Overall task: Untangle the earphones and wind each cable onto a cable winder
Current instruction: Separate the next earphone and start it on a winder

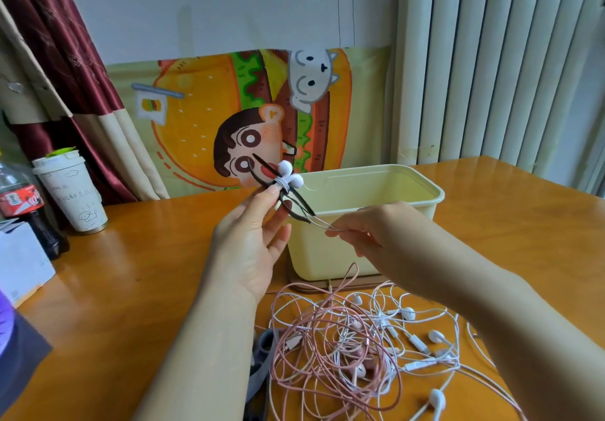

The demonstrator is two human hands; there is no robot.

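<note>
My left hand [253,240] holds up a black cable winder [281,191] above the table, with a pair of white earbuds [289,173] and a few turns of white cable wrapped at its middle. My right hand [376,231] pinches the same white cable [322,224] just right of the winder and holds it taut. On the table below lies a tangle of pink earphones [327,355] and white earphones [422,345], with several earbuds and remotes loose in it. A grey winder [262,365] lies at the tangle's left edge, partly covered.
A pale yellow plastic bin [422,191] stands open behind my hands. At the left are a white paper cup [72,198], a cola bottle [23,204] and a white box [23,263]. A cartoon cloth hangs at the back.
</note>
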